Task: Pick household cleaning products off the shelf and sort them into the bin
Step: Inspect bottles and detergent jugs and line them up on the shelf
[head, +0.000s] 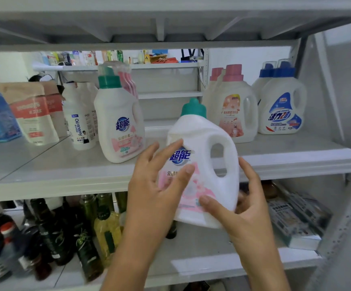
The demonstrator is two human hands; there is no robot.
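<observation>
grey metal shelving fills the frame, evenly lit. through its open back, centre, a second pale rack stands against a bright white wall.

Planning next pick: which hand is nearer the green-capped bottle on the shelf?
Left: left hand is right of the shelf bottle; right hand is beyond the held bottle.

Shop — shelves of detergent bottles.

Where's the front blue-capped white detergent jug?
Head view: the front blue-capped white detergent jug stands far right on the grey shelf, beside the pink-capped white jug.
</observation>
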